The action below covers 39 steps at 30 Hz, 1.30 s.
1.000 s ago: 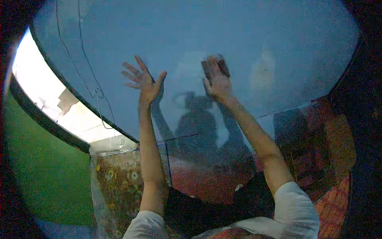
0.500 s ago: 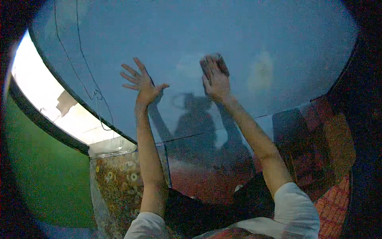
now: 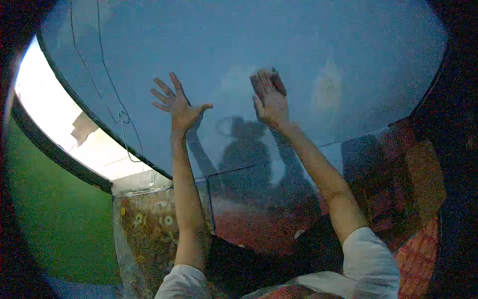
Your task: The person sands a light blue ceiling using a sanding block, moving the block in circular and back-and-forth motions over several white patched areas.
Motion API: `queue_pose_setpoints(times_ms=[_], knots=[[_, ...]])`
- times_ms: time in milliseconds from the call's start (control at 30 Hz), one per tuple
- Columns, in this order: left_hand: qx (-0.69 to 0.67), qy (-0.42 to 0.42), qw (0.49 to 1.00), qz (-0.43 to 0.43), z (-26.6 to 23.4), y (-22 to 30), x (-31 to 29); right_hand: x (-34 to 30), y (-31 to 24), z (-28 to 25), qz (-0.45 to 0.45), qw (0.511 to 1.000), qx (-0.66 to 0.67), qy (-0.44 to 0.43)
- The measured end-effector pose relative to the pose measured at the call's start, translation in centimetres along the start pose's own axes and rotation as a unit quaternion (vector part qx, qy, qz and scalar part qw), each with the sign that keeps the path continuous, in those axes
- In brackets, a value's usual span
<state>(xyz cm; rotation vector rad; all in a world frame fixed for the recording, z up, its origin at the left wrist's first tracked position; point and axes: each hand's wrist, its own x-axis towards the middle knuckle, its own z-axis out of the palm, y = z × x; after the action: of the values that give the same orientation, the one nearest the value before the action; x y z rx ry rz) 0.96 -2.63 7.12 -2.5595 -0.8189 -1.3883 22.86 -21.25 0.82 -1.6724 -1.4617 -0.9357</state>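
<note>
Both my arms reach up to a blue painted surface [image 3: 249, 35] overhead. My left hand [image 3: 177, 103] is spread flat with the fingers apart and holds nothing; it lies on or just off the paint. My right hand [image 3: 271, 102] presses a small dark pad or block [image 3: 279, 82] against the surface, with only the pad's top edge showing past my fingertips. Just right of it is a pale, worn patch [image 3: 327, 89]. The shadow of my head and arms [image 3: 246, 149] falls on the paint below my hands.
Thin dark wires [image 3: 107, 84] run down the blue surface at the left. A bright white band [image 3: 55, 119] curves along its left edge, with a green wall [image 3: 55, 214] below. A flower-patterned sheet [image 3: 144, 234] hangs at the lower left, and red patterned cloth [image 3: 418, 249] at the lower right.
My left thumb has swung outward and the hand has crept slightly up and left. My right hand with the pad stays in nearly the same spot.
</note>
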Motion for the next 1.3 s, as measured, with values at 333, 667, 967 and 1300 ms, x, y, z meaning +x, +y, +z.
queue_pose_setpoints(times_ms=[333,667,967,1300], knots=[[0.005,0.004,1.000,0.004,0.7,0.1,0.2,-2.7,1.1,0.9,0.056,0.997,-0.045,-0.024],[-0.006,0.004,1.000,0.006,0.6,0.7,0.2,-1.8,3.0,-0.2,0.167,0.977,0.024,0.131],[0.023,0.002,1.000,0.000,0.4,0.3,-0.3,0.8,1.8,-0.9,0.085,0.994,-0.005,0.068],[0.007,0.008,1.000,0.000,0.0,0.6,0.0,-1.0,1.0,-0.6,-0.005,0.996,-0.090,-0.004]])
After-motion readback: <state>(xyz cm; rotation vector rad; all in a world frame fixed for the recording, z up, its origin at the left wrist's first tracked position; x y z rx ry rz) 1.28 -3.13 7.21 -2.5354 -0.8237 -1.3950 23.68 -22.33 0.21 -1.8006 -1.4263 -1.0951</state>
